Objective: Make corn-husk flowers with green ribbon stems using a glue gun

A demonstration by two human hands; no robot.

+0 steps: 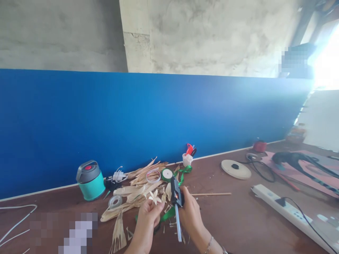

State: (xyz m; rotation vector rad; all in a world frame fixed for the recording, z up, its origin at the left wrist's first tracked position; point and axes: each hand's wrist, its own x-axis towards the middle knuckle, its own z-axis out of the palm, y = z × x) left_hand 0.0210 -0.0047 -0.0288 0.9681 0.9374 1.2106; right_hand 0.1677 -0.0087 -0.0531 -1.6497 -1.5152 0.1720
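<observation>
My left hand (148, 218) is closed, pinching a cream flower with pointed petals (154, 197) that looks made of dried husk. In my right hand (189, 211) is a black hot glue gun (176, 192), the fingers wrapped round its handle. A pale glue stick (178, 224) sticks out of the gun's back end toward me. The gun lies just right of the flower; whether its nozzle touches anything cannot be seen. Dried corn husks (140, 176) lie behind my left hand, and a cut piece of husk (118, 234) lies left of it. Green ribbon (168, 213) shows between my hands.
Behind the husks stand a ribbon spool (167, 174) and a white cup with scissors and pens (188, 160). A teal food jar (91, 183) is at left, with a tape roll (115, 201) nearby. Rightward are a thin stick (212, 194), a round cream disc (235, 170) and a power strip (280, 203).
</observation>
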